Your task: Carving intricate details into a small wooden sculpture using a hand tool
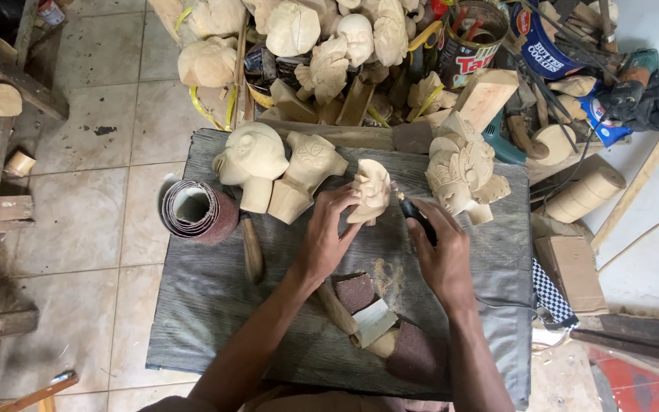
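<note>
Well to the left of the fingers, a roll of sandpaper (194, 211) is lain on its side at the edge of the grey cloth (215, 305), and a wooden tool handle (252, 248) is laid just beside it, probably so both stay within reach. Above and left of the fingers, two larger carved wooden heads are stood together: a smooth rounded head (252, 159) and a crested carving (306, 172), seemingly set aside upright. The left hand (323, 236) is closed around the small carved wooden head (371, 191), its fingers (345, 200) wrapped on the left flank so the piece is steadied upright on the cloth. Below the fingers, three scraps of dark sandpaper are counted: one square piece (355, 291) and a larger rounded piece (415, 352) are plain, the third being partly hidden under a pale wooden block (373, 322). A little sawdust (385, 276) is seen between the wrists. The right hand (440, 255) is clenched on a dark rotary tool (415, 215), its tip brought against the right side of the small head, held like a pen, apparently for fine control. Right of the fingers, one ornate crowned head (461, 174) is stood, touching nothing held. Beyond the cloth, many unfinished carvings are heaped; their number cannot be told.
</note>
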